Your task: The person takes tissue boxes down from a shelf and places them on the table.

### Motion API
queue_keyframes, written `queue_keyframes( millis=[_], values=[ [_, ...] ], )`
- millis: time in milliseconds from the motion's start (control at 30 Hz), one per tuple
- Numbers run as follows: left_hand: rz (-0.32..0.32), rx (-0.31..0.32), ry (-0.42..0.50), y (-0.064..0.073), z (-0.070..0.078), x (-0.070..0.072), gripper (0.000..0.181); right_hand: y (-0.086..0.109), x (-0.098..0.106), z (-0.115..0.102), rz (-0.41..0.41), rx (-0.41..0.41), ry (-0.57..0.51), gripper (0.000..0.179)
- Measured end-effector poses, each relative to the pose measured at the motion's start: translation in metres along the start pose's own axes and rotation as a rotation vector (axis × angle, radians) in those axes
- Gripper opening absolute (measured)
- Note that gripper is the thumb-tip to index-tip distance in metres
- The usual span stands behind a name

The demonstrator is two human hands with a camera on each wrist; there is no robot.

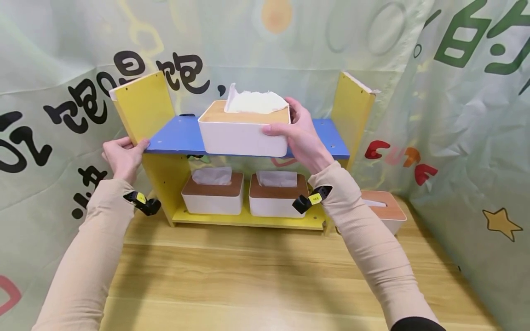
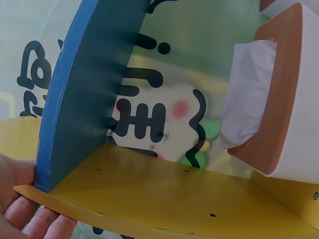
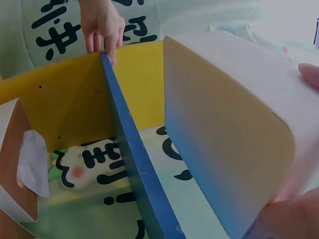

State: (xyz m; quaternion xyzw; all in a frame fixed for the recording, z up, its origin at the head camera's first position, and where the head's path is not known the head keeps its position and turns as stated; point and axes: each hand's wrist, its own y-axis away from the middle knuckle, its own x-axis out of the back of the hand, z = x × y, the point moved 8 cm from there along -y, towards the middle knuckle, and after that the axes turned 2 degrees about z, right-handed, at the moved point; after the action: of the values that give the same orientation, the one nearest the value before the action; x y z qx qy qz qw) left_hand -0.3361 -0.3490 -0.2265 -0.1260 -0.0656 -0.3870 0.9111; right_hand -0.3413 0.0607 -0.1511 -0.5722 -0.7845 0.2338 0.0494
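Note:
My right hand [image 1: 300,133] grips the right end of a white tissue box [image 1: 244,138] with a wooden lid and a tissue sticking up. The box is level, and in the right wrist view its underside [image 3: 224,134] is lifted off the blue shelf board [image 3: 142,149]. My left hand [image 1: 124,156] holds the left side panel of the yellow and blue shelf [image 1: 142,103], its thumb at the blue board's front corner. In the left wrist view the fingers [image 2: 42,219] curl around the yellow panel's edge.
Two similar tissue boxes, one left [image 1: 213,197] and one right [image 1: 277,200], stand on the yellow bottom board [image 1: 248,220]. Another tissue box [image 1: 385,211] sits on the wooden table [image 1: 232,276] right of the shelf. A printed curtain [image 1: 455,138] hangs behind and at both sides.

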Motion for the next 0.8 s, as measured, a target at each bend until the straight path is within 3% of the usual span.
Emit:
queue_keyframes(
  millis=[233,500,800],
  values=[
    [-0.012,-0.026,0.021,-0.002,0.000,-0.002,0.053,0.017,0.012,-0.009,-0.009,0.009,0.020,0.071],
    [-0.009,-0.018,0.017,-0.001,0.001,-0.001,0.052,0.035,0.030,-0.013,0.020,-0.025,0.051,0.091],
    [-0.015,-0.016,0.013,-0.001,0.001,-0.001,0.052,0.058,0.046,-0.016,0.026,-0.003,0.067,0.088]
  ],
)
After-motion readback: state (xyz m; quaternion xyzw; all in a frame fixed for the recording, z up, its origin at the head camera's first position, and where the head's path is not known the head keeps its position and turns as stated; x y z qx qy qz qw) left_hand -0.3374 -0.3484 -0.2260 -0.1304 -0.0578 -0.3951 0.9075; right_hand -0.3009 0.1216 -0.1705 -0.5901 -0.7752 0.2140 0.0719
